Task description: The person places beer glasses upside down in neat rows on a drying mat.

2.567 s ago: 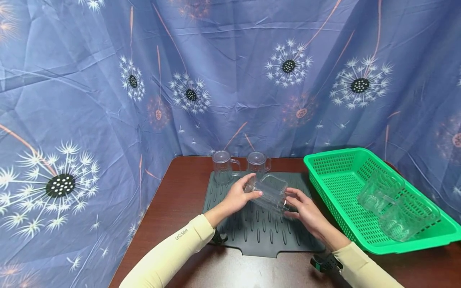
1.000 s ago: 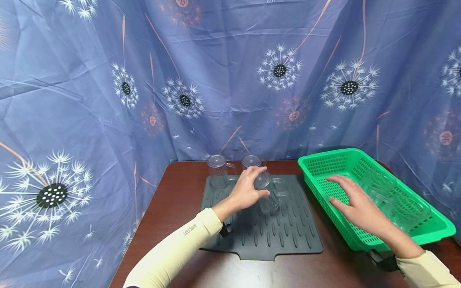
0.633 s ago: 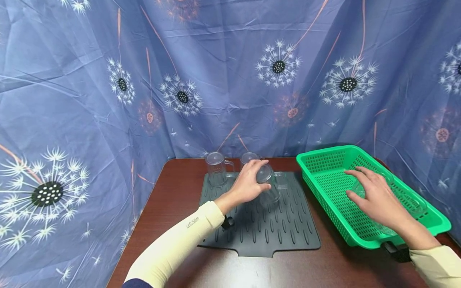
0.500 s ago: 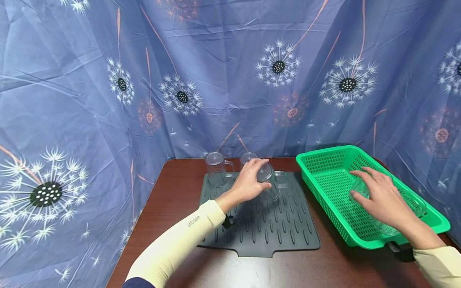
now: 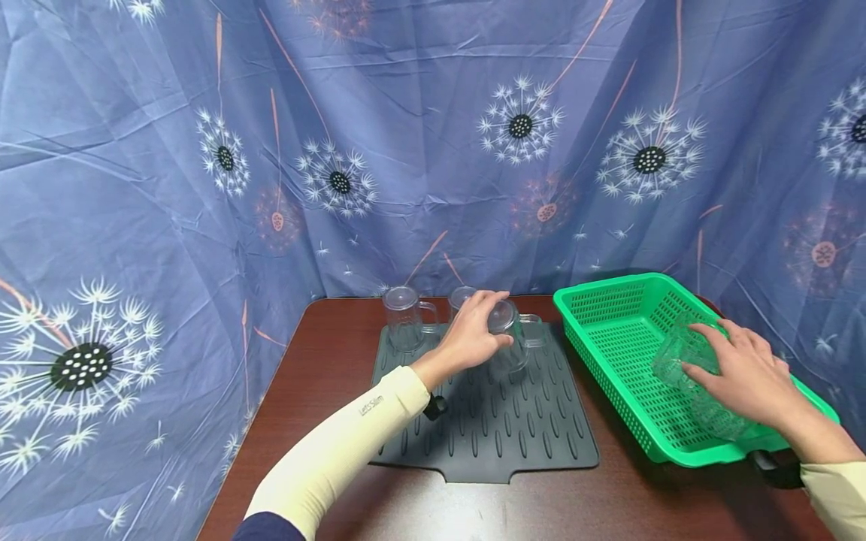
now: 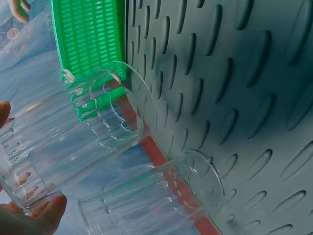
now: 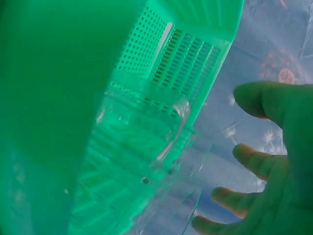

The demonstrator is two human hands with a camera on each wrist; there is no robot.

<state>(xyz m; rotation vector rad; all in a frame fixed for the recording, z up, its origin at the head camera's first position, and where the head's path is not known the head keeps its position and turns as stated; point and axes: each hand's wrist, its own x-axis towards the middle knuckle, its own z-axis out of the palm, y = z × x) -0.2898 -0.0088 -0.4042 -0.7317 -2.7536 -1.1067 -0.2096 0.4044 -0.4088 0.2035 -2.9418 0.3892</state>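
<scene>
My left hand [image 5: 470, 334] grips a clear glass mug [image 5: 510, 355] near its base, which points up. The mug's mouth faces down at the grey drying mat [image 5: 483, 454]; whether it touches the mat, I cannot tell. Its handle points right. In the left wrist view, thumb and fingers wrap the base of this mug [image 6: 83, 137]. Over the green basket [image 5: 602, 376], my right hand [image 5: 751, 376] hovers with fingers spread and relaxed, close to two clear mugs lying there, one farther back [image 5: 676, 353], one nearer [image 5: 717, 417]. The right wrist view shows its fingers [image 7: 264, 161] apart from a mug [image 7: 142, 122].
Two upside-down glass mugs stand at the back of the mat, one at the left [image 5: 404, 323] and one [image 5: 460, 295] partly behind my left hand. The brown table [image 5: 406, 511] meets a blue dandelion curtain [image 5: 406, 150] at its back edge.
Earlier both hands held the mug tilted on its side. It has since turned mouth-down in my left hand and shifted slightly back. My right hand let go and moved right, over the basket.
</scene>
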